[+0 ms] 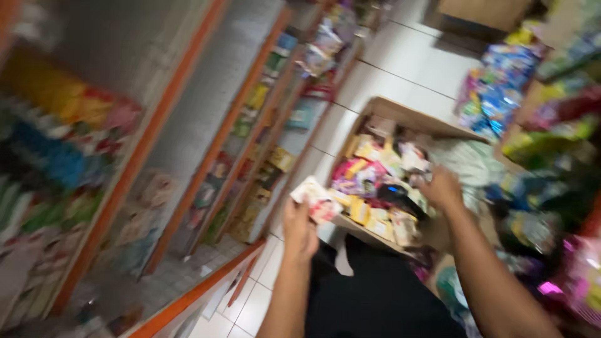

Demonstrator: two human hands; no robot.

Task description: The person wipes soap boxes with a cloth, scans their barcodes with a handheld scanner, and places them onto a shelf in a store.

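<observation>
The picture is motion-blurred. My left hand (pixel 299 228) holds a small white and red packet (pixel 315 197) just left of an open cardboard box (pixel 400 116). The box is full of several small colourful packets (pixel 375 181). My right hand (pixel 440 188) reaches down into the right side of the box among the packets; blur hides whether its fingers grip one.
Orange-edged grey shelves (pixel 206 144) with packaged goods run along the left. More hanging and stacked packets (pixel 501 87) crowd the right side. White tiled floor (pixel 407 59) lies beyond the box, and another cardboard box (pixel 485 11) sits at the top.
</observation>
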